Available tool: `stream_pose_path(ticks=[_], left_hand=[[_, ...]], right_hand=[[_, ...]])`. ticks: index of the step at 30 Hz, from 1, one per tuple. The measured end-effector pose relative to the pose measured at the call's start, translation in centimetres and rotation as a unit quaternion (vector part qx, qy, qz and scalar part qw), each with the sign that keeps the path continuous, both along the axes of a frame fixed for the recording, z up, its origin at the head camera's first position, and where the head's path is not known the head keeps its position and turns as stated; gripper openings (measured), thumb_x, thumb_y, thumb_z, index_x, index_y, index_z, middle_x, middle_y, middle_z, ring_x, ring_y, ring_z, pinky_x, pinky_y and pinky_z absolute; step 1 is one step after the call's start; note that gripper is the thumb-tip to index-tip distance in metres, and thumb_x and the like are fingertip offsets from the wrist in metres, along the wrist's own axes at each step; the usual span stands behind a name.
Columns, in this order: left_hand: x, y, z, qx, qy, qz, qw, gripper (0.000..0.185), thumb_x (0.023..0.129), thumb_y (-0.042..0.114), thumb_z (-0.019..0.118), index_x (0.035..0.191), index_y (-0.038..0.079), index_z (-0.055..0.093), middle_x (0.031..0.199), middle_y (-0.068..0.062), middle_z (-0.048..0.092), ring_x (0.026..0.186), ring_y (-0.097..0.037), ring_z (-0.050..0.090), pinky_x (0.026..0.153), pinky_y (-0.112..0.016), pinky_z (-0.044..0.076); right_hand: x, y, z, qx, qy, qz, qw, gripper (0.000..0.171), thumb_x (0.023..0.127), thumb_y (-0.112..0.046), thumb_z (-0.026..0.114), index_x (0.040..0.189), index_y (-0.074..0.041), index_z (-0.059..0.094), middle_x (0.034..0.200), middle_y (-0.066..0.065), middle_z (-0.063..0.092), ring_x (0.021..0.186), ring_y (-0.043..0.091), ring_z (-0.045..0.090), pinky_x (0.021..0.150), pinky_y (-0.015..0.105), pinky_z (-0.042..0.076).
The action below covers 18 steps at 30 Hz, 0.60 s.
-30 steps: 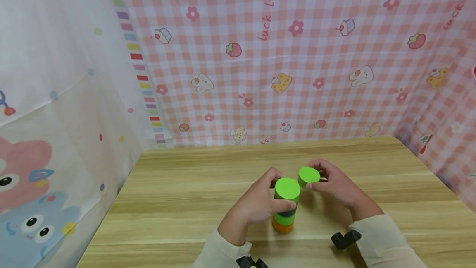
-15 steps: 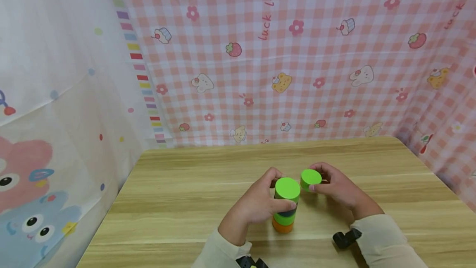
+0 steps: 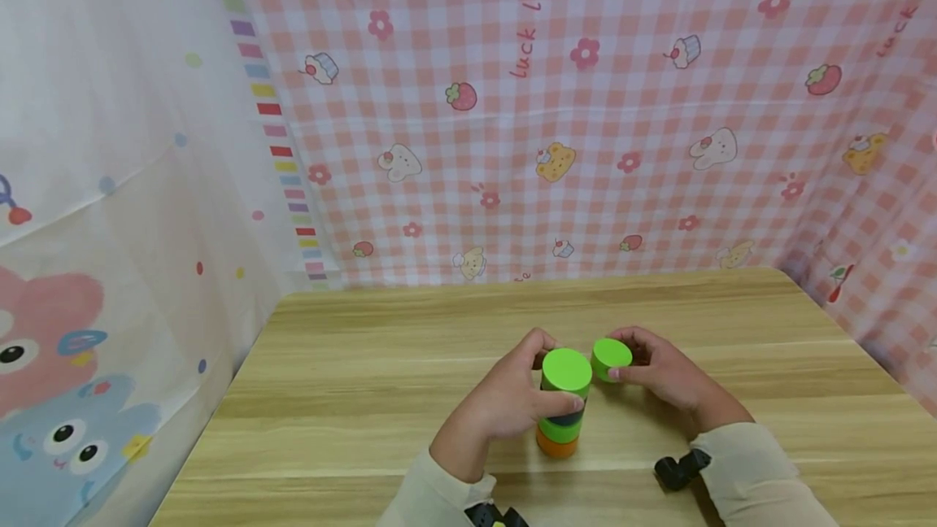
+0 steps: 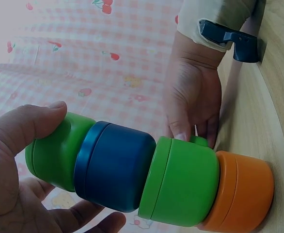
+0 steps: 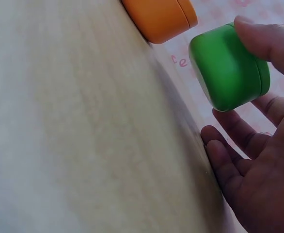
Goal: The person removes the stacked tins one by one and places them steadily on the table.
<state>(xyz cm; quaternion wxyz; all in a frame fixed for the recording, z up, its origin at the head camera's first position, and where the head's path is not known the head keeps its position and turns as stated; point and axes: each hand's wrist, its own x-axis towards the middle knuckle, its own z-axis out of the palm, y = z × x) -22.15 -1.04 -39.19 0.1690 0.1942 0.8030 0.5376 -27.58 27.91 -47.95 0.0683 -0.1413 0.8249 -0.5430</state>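
Observation:
A stack of small round lidded jars stands on the table. The orange jar (image 4: pixel 241 191) is at the bottom, then a green jar (image 4: pixel 183 182), a dark blue jar (image 4: pixel 118 167) and the top green jar (image 3: pixel 567 371). My left hand (image 3: pixel 505 393) grips the top green jar, thumb on the near side and fingers behind. To the right of the stack, my right hand (image 3: pixel 662 372) holds a separate green jar (image 5: pixel 229 68) between thumb and fingers, slightly tilted and low over the tabletop. Whether its base touches the table I cannot tell.
The wooden table (image 3: pixel 351 397) reaches back to a pink checked cloth (image 3: pixel 512 120). A white printed cloth (image 3: pixel 146 185) hangs along the left side. Black devices are strapped to both wrists, the right one (image 3: pixel 681 470) close to the tabletop.
My right hand has moved slightly right and down with its green jar, a little farther from the stack. The left hand and the stack have stayed in place.

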Motion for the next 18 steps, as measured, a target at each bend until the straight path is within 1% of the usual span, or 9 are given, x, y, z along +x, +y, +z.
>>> stream_pose_path(ticks=[8,18], left_hand=[[0.01,-0.03,0.05,-0.004,-0.002,0.002,1.0,0.043,0.088,0.021,0.087,0.12,0.023,0.057,0.124,0.003,0.064,0.127,-0.025,0.056,0.103,-0.056,0.05],[-0.01,-0.01,0.04,-0.001,-0.002,0.002,1.0,0.043,0.088,0.019,0.086,0.119,0.023,0.057,0.123,0.004,0.064,0.127,-0.024,0.056,0.104,-0.056,0.05]], right_hand=[[0.04,0.0,-0.1,-0.009,-0.012,0.018,1.0,0.052,0.095,-0.014,0.079,0.138,0.004,0.055,0.13,0.021,0.062,0.112,0.022,0.058,0.093,0.024,0.05],[-0.01,-0.06,-0.14,-0.007,-0.027,0.018,0.999,0.056,0.093,-0.012,0.081,0.138,0.006,0.055,0.13,0.021,0.062,0.111,0.022,0.059,0.091,0.024,0.051]])
